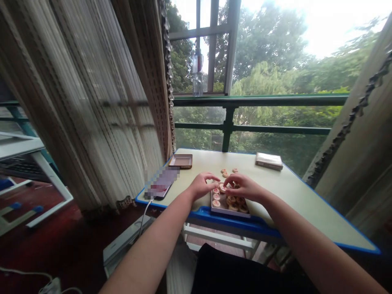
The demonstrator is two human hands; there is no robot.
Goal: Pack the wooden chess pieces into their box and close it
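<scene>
A shallow box point(233, 212) of round wooden Chinese chess pieces sits at the near edge of the table. Along its left side several pieces point(216, 203) lie in a column, while others point(234, 202) are heaped on the right. My left hand point(202, 184) is over the box's far left corner, thumb and fingers apart, with nothing seen in it. From the right, my right hand point(244, 187) reaches in with thumb and fingertips closed at a Chinese chess piece point(222, 188) near the far side. Its palm hides part of the heap. Beyond the box lie loose pieces point(225, 174).
An empty box lid or tray point(181, 161) lies at the table's far left. Nearer is a phone point(161, 183) with a white cable point(143, 216). A flat, pale pack point(269, 161) rests at the far right. Behind the blue-edged table point(318, 200) runs a green railing point(260, 100).
</scene>
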